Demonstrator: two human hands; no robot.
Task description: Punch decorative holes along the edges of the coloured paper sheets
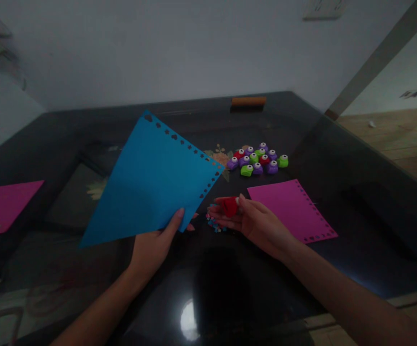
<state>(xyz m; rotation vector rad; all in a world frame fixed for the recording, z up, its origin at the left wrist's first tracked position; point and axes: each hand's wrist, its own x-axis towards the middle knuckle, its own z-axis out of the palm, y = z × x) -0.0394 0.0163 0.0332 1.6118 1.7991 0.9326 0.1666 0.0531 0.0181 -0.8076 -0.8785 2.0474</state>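
My left hand (154, 245) pinched the blue sheet (151, 185) by its lower edge, holding it tilted above the dark table (338, 158). Just right of that sheet, my right hand (255, 221) closed around a red punch (229, 205). Beyond the sheet's right corner sat a cluster of small punches (259, 160); a pink sheet (295, 209) lay further right.

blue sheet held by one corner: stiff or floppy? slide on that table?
The blue sheet looks fairly stiff: the left hand pinches only its lower edge, yet it stands flat without drooping, so probably card, and light. Its punched edge may tear easily. On the glossy dark table it would likely slide readily.
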